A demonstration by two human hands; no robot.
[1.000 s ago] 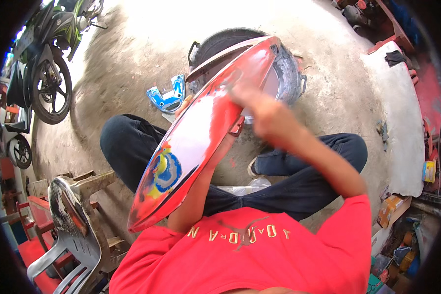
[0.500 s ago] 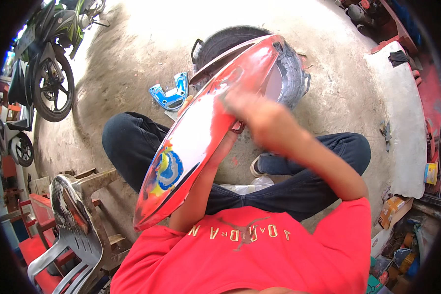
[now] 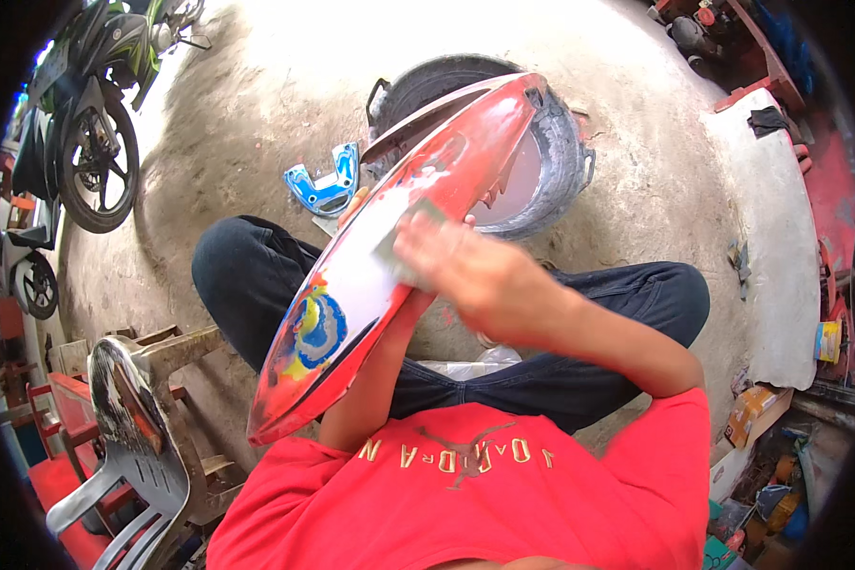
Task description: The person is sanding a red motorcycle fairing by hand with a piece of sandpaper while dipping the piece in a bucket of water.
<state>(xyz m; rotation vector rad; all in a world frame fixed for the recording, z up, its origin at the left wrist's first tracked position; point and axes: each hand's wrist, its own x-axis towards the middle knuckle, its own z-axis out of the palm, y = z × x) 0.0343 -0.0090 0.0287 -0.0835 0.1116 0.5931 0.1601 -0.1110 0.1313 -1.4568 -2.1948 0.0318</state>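
A long red body panel (image 3: 484, 123), sanded pale along its middle with a blue and yellow patch, lies diagonally over my lap. My left hand (image 3: 354, 204) grips it from beneath, fingertips showing at its left edge. My right hand (image 3: 451, 256), slightly blurred, presses a greyish-green pad (image 3: 389, 252) onto the pale middle. Behind the panel stands a black tub (image 3: 570, 190) holding cloudy pinkish water, with another curved piece (image 3: 385, 147) across it. A blue and white bracket-shaped part (image 3: 328, 199) rests left of the tub.
Two motorcycles (image 3: 100, 171) stand at the upper left. A grey plastic chair (image 3: 157, 475) and wooden pieces are at the lower left. A pale slab (image 3: 769, 237) runs along the right, beside clutter and a cardboard box (image 3: 750, 418). My bent legs (image 3: 636, 294) frame the work.
My right hand and pad have moved down and left along the panel, from its upper red part onto the pale middle. The panel and my left hand have shifted only slightly.
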